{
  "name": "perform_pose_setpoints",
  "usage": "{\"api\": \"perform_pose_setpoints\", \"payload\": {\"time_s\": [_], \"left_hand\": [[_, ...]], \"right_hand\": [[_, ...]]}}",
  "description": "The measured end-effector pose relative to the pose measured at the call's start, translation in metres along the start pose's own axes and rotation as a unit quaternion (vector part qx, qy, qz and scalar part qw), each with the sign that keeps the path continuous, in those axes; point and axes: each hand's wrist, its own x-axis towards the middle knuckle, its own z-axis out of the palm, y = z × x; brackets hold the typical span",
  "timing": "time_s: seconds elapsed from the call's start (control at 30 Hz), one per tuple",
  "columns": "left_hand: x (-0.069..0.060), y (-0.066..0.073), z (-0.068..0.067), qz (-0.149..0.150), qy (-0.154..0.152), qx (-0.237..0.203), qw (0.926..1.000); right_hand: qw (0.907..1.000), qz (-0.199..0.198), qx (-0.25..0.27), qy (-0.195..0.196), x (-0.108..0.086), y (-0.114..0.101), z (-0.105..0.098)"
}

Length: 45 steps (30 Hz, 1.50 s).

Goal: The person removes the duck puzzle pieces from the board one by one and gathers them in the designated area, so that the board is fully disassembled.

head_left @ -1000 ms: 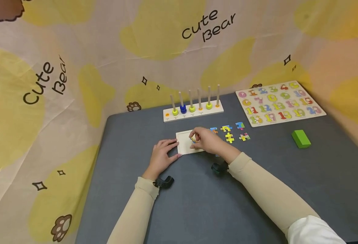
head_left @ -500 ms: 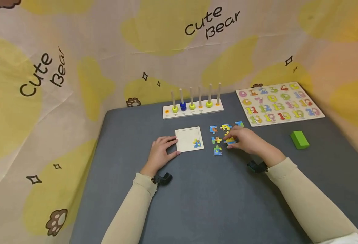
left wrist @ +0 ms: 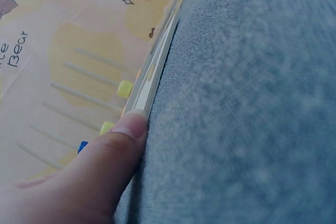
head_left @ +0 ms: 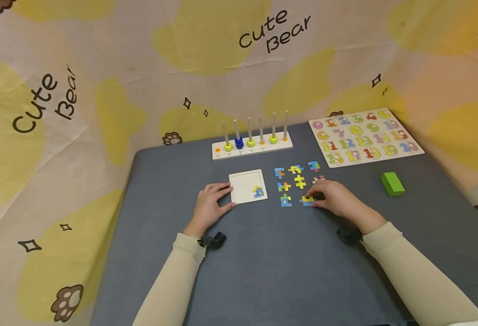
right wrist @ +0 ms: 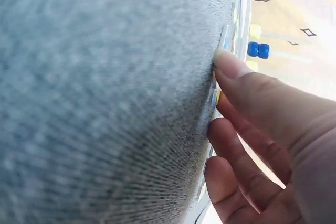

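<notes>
A square white puzzle tray lies on the dark table, with one jigsaw piece in its lower right corner. My left hand steadies it: the fingertips touch its left edge, and the thumb presses by the near corner. Right of the tray, my right hand pinches a yellow-and-blue puzzle piece at table level between thumb and finger. In the right wrist view the thumb covers part of it. Several loose pieces lie beside it, including a yellow one and a green-blue one.
Behind the tray stands a white counting rack with upright pegs and yellow and blue rings. A number puzzle board lies at the back right. A green block sits to the right. Printed cloth walls border the table.
My right hand has left the tray, where a puzzle piece now lies in the corner, and moved right to the loose pieces, now pinching one. The left hand stays at the tray.
</notes>
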Motion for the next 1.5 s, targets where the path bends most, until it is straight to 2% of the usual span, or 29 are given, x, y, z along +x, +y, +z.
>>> {"api": "perform_pose_setpoints", "payload": {"time_s": [0.1,0.4,0.53,0.67,0.8,0.93,1.13,1.33,1.5], "left_hand": [[0.001,0.0,-0.001,0.0,0.004,0.003,1.0],[0.0,0.001,-0.003,-0.003,-0.001,-0.001,1.0],[0.0,0.0,-0.002,-0.003,-0.001,0.0,1.0],[0.001,0.0,-0.001,-0.001,0.003,0.001,1.0],[0.0,0.0,-0.001,-0.001,0.001,0.003,1.0],[-0.001,0.0,-0.001,-0.003,0.001,0.003,1.0],[-0.002,0.002,-0.002,-0.001,0.001,0.002,1.0],[-0.002,0.002,-0.003,-0.01,-0.002,0.001,0.9999],[-0.001,0.001,-0.003,-0.012,-0.008,0.003,0.9999]], "right_hand": [[0.9999,-0.012,0.002,0.003,0.001,0.001,-0.001],[0.9998,-0.015,0.009,-0.003,0.003,0.005,-0.002],[0.9994,-0.013,0.026,0.017,0.013,-0.013,-0.006],[0.9985,-0.015,0.045,0.026,0.036,-0.045,-0.005],[0.9991,-0.028,0.033,0.0,0.066,-0.073,0.012],[0.9987,-0.024,0.003,-0.044,0.091,-0.091,0.033],[0.9911,0.004,-0.081,-0.106,0.106,-0.103,0.053],[0.9908,0.014,-0.095,-0.096,0.106,-0.106,0.059],[0.9945,0.024,-0.062,-0.082,0.107,-0.104,0.059]]}}
